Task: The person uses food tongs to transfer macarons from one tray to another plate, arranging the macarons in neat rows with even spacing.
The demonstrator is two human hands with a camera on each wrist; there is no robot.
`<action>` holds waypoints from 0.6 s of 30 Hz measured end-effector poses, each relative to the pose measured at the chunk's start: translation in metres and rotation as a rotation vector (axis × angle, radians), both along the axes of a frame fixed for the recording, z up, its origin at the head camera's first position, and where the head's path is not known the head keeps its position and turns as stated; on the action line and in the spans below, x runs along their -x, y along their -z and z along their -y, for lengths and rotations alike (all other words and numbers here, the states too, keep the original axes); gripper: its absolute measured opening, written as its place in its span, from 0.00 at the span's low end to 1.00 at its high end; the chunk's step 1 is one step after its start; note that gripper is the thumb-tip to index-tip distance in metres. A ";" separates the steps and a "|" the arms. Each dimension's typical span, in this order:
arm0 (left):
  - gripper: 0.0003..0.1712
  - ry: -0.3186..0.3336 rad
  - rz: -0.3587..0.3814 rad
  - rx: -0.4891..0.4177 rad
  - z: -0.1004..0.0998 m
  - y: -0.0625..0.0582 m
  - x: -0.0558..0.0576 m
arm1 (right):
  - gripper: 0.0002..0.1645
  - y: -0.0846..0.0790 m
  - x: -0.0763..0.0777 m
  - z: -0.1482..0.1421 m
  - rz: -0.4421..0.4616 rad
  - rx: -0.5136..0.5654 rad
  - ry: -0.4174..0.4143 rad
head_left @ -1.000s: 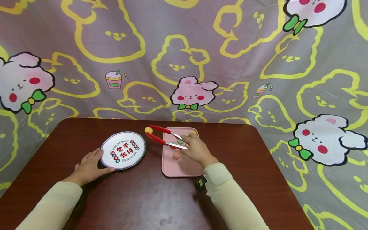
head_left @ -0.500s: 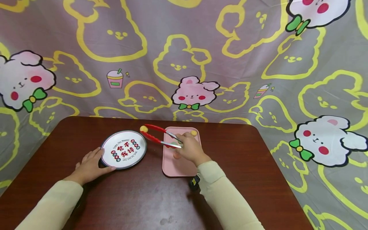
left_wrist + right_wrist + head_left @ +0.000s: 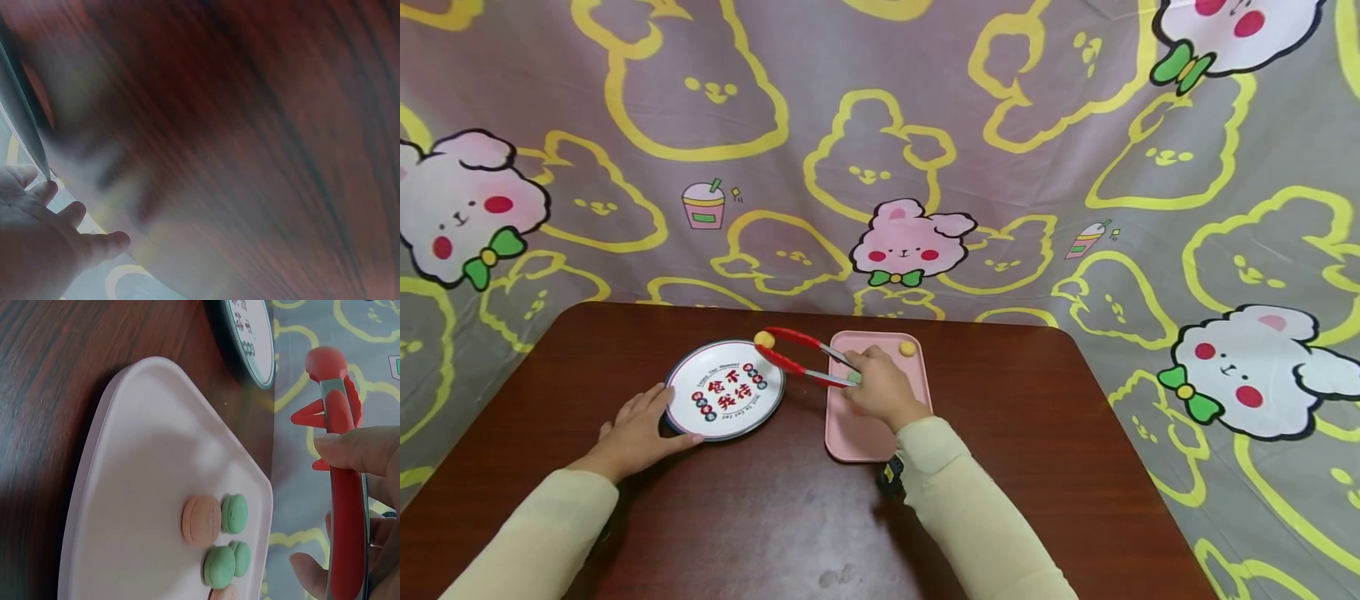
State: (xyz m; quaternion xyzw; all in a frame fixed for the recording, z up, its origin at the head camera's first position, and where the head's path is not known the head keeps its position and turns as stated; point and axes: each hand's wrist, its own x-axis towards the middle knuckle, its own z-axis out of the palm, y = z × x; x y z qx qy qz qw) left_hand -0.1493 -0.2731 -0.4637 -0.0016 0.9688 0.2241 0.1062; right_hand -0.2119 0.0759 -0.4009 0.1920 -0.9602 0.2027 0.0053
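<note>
My right hand [image 3: 883, 387] grips the tongs [image 3: 347, 525], whose tips hold a yellow macaron [image 3: 764, 339] near the far rim of the plate [image 3: 730, 421]. Left hand [image 3: 636, 437], fingers and thumb spread, touches the plate's edge.

The right hand [image 3: 378, 453] grips red-and-metal tongs [image 3: 347, 515], the thumb pressed on a red part. The hand and tongs show in front of a grey cloth [image 3: 297, 506] with yellow outlines. A pale pink tray [image 3: 137, 487] lies on the dark wood tabletop [image 3: 44, 394]; along one edge, close to a corner, sit an orange macaron [image 3: 202, 520] and three green macarons [image 3: 219, 567], another orange one partly showing. Past that corner, near the tabletop's edge, stands a dark-sided plate [image 3: 261, 350] with printed characters, apart from the tray.
</note>
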 end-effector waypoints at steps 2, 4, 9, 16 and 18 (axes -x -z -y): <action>0.69 -0.001 0.003 -0.003 0.000 0.000 0.001 | 0.37 -0.001 0.000 0.003 0.006 -0.003 0.009; 0.69 -0.002 0.006 -0.002 -0.001 0.000 0.001 | 0.37 -0.001 -0.001 0.006 0.006 -0.012 0.019; 0.69 -0.001 0.005 -0.003 -0.001 -0.001 0.001 | 0.36 -0.003 -0.001 0.014 0.007 -0.016 0.040; 0.70 -0.003 0.016 -0.001 -0.001 -0.001 0.001 | 0.35 -0.003 0.000 0.021 -0.017 -0.024 0.015; 0.70 -0.003 0.016 0.000 0.000 -0.001 0.001 | 0.35 -0.003 0.000 0.024 -0.027 -0.027 0.006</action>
